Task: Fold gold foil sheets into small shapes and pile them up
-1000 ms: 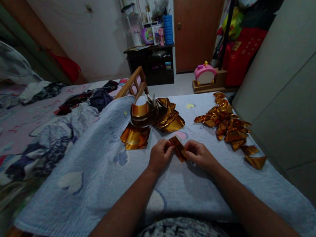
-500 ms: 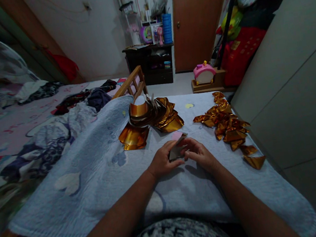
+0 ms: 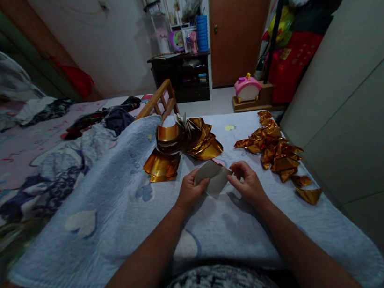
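My left hand (image 3: 190,191) and my right hand (image 3: 248,182) both pinch one sheet of foil paper (image 3: 214,179), held just above the light blue blanket (image 3: 123,214) with its pale grey back facing me. Behind my hands lies a stack of unfolded gold foil sheets (image 3: 185,145). A pile of folded gold foil pieces (image 3: 275,149) sits to the right of my right hand.
A grey cabinet wall (image 3: 357,108) runs along the right. A bed with rumpled clothes (image 3: 53,143) is on the left, with a wooden rail (image 3: 160,102) at its end. Farther back stand a dark shelf unit (image 3: 183,76), a pink toy (image 3: 247,88) and a brown door (image 3: 236,25).
The sheet in my hands went from a narrow gold folded strip to an opened piece showing its grey back. My hands moved slightly apart.
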### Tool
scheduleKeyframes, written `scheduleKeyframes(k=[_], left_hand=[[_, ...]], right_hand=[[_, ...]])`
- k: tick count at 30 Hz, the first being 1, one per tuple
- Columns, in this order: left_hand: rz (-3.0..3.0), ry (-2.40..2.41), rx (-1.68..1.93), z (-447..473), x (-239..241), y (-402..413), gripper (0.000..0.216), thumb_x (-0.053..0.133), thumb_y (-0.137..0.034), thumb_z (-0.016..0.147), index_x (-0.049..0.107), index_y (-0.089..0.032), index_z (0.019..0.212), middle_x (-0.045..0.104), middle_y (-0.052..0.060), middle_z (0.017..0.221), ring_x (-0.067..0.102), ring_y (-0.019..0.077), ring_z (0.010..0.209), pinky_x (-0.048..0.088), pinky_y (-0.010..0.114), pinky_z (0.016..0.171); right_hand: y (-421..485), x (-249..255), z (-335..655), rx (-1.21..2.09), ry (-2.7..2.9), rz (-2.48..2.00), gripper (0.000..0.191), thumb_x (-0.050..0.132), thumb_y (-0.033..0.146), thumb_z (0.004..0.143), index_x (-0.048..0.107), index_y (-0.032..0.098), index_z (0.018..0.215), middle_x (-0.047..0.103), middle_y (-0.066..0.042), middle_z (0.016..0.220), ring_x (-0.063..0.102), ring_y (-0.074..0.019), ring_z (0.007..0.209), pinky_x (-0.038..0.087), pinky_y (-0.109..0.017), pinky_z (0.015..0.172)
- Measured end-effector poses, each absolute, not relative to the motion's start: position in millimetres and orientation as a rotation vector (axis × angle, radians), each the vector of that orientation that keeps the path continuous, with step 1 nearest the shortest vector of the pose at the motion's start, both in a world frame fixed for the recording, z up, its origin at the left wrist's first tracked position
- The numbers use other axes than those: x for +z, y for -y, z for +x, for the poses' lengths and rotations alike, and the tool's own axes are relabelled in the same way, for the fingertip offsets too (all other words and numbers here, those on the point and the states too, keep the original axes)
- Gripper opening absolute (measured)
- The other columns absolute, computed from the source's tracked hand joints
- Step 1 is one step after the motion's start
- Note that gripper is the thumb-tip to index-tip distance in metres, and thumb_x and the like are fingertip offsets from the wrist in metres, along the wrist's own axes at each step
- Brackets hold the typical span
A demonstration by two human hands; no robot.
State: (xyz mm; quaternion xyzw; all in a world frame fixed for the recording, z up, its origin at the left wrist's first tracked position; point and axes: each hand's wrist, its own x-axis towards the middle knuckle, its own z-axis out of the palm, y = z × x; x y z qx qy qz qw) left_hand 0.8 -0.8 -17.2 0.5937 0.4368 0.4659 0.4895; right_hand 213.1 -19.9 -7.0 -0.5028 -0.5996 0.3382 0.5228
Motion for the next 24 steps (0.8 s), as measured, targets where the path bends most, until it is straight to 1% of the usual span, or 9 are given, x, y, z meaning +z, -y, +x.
scheduleKeyframes(k=[3, 6, 8, 11, 14, 17, 19, 21, 24], left_hand=[[1.371, -1.056, 1.149, 1.5, -17.2, 0.3, 0.044, 0.079, -0.035, 0.075, 0.069, -0.014, 0.111, 0.074, 0.008, 0.099, 0.068, 0.0199, 0.085, 0.054, 0.029, 0.075], [1.346, -1.044, 1.153, 1.8, -15.9, 0.6, 0.045, 0.081, -0.033, 0.072, 0.068, -0.014, 0.111, 0.074, 0.007, 0.098, 0.068, 0.0199, 0.086, 0.054, 0.029, 0.077], [1.346, -1.039, 1.147, 2.1, -15.2, 0.9, 0.045, 0.081, -0.032, 0.071, 0.067, -0.014, 0.11, 0.074, 0.007, 0.098, 0.068, 0.0199, 0.087, 0.054, 0.029, 0.079], [1.319, -0.994, 1.137, 3.1, -14.7, 0.9, 0.044, 0.081, -0.032, 0.072, 0.064, -0.015, 0.109, 0.073, 0.006, 0.098, 0.068, 0.019, 0.087, 0.053, 0.028, 0.078], [1.232, -0.937, 1.146, 4.0, -14.9, 0.0, 0.046, 0.076, -0.035, 0.076, 0.057, -0.017, 0.114, 0.07, 0.002, 0.09, 0.066, 0.0159, 0.08, 0.052, 0.025, 0.072], [1.157, -0.957, 1.188, 4.1, -15.4, -1.0, 0.051, 0.072, -0.034, 0.079, 0.045, -0.023, 0.121, 0.062, -0.006, 0.075, 0.059, 0.0109, 0.063, 0.046, 0.021, 0.061], [1.14, -0.965, 1.202, 4.1, -15.6, -1.2, 0.049, 0.071, -0.032, 0.08, 0.04, -0.026, 0.118, 0.056, -0.009, 0.071, 0.053, 0.0089, 0.057, 0.042, 0.019, 0.057], [1.149, -0.946, 1.19, 4.1, -15.3, -1.0, 0.042, 0.07, -0.031, 0.08, 0.042, -0.026, 0.111, 0.055, -0.009, 0.071, 0.05, 0.0084, 0.057, 0.039, 0.018, 0.057], [1.209, -0.946, 1.162, 4.0, -13.1, 0.2, 0.023, 0.069, -0.032, 0.08, 0.053, -0.02, 0.092, 0.055, -0.005, 0.073, 0.05, 0.009, 0.064, 0.039, 0.019, 0.06]], right_hand=[[19.5, -8.7, 211.9, 0.835, 1.463, -1.194, 0.033, 0.071, 0.034, 0.075, 0.06, 0.022, 0.105, 0.063, -0.005, 0.1, 0.057, -0.018, 0.082, 0.048, -0.029, 0.068], [18.9, -13.2, 209.9, 1.038, 1.424, -1.143, 0.04, 0.072, 0.038, 0.077, 0.06, 0.022, 0.111, 0.067, -0.005, 0.1, 0.06, -0.018, 0.08, 0.05, -0.03, 0.069], [18.5, -15.2, 208.7, 1.176, 1.395, -1.113, 0.035, 0.071, 0.041, 0.078, 0.062, 0.021, 0.105, 0.067, -0.003, 0.091, 0.061, -0.0176, 0.076, 0.049, -0.03, 0.068], [18.2, -14.6, 207.8, 1.266, 1.376, -1.119, 0.023, 0.068, 0.041, 0.08, 0.065, 0.02, 0.089, 0.065, -0.001, 0.078, 0.06, -0.0173, 0.071, 0.047, -0.028, 0.063], [17.5, -12.2, 207.9, 1.284, 1.301, -1.11, 0.023, 0.068, 0.042, 0.079, 0.062, 0.02, 0.084, 0.064, 0.0, 0.073, 0.058, -0.016, 0.066, 0.044, -0.026, 0.058], [16.7, -11.6, 207.8, 1.345, 1.168, -1.049, 0.03, 0.07, 0.042, 0.078, 0.056, 0.023, 0.097, 0.066, 0.002, 0.074, 0.059, -0.0154, 0.063, 0.044, -0.024, 0.056], [16.6, -12.8, 207.4, 1.384, 1.105, -1.016, 0.037, 0.07, 0.04, 0.079, 0.05, 0.025, 0.106, 0.067, 0.004, 0.073, 0.06, -0.0149, 0.061, 0.044, -0.024, 0.055], [16.8, -14.4, 206.9, 1.392, 1.079, -0.995, 0.045, 0.07, 0.038, 0.079, 0.044, 0.027, 0.115, 0.067, 0.006, 0.073, 0.059, -0.014, 0.058, 0.044, -0.023, 0.053], [17.6, -15.3, 206.5, 1.373, 1.063, -0.963, 0.06, 0.069, 0.036, 0.08, 0.036, 0.031, 0.13, 0.068, 0.007, 0.076, 0.058, -0.0131, 0.057, 0.044, -0.022, 0.054]])
